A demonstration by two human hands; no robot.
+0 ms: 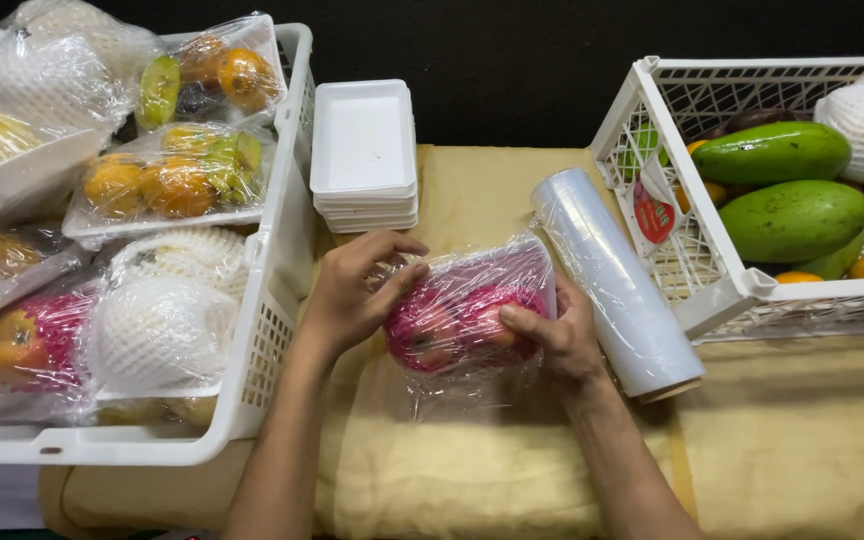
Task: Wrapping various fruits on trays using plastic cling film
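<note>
Both my hands hold a foam tray of red fruit in pink net sleeves (464,312), covered with clear cling film, over the yellow cloth (472,460). My left hand (357,290) grips its left end, fingers curled over the top. My right hand (552,335) holds the right end, thumb pressing on the film. Loose film hangs below the tray. A roll of cling film (617,285) lies just right of my right hand, touching it.
A stack of white foam trays (364,150) sits behind my left hand. A white crate (272,290) at the left holds several wrapped fruit trays. Another white crate (727,295) at the right holds green mangoes (782,185), oranges and netted fruit.
</note>
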